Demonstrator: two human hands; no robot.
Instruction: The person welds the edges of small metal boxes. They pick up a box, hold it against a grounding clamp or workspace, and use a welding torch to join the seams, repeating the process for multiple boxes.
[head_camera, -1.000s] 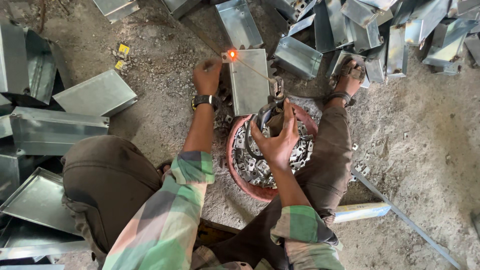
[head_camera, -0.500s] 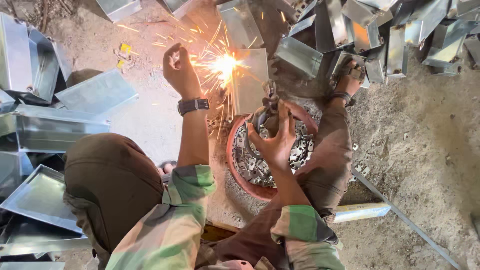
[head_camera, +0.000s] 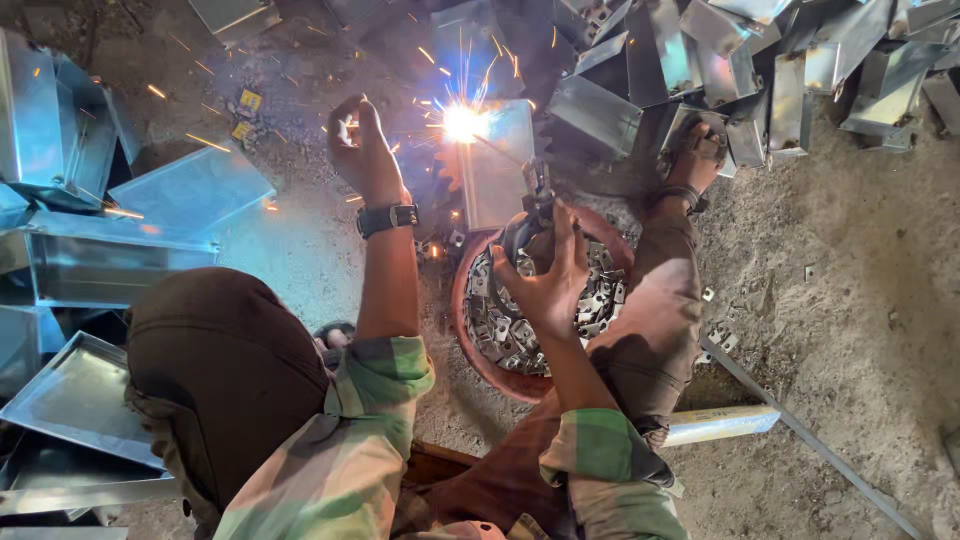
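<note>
Sparks are now thrown from the sheet-metal box (head_camera: 497, 160) on the floor, where only a glow showed a second ago: welding is underway. Right hand (head_camera: 548, 285) grips the electrode holder (head_camera: 538, 190); left hand (head_camera: 362, 150) is lifted clear, fingers loosely curled, empty.

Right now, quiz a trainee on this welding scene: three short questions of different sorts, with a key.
1. True or false: the left hand is pressed flat on the metal sheet.
2. What fills the round reddish bowl? A) sand B) small metal pieces C) water
3. Fill in: the right hand grips the welding holder, and the bright spark sits at the sheet's upper ____ corner.

Key:
1. False. The hand is raised to the left of the sheet, apart from it, a wristwatch on its wrist.
2. B
3. left
</note>
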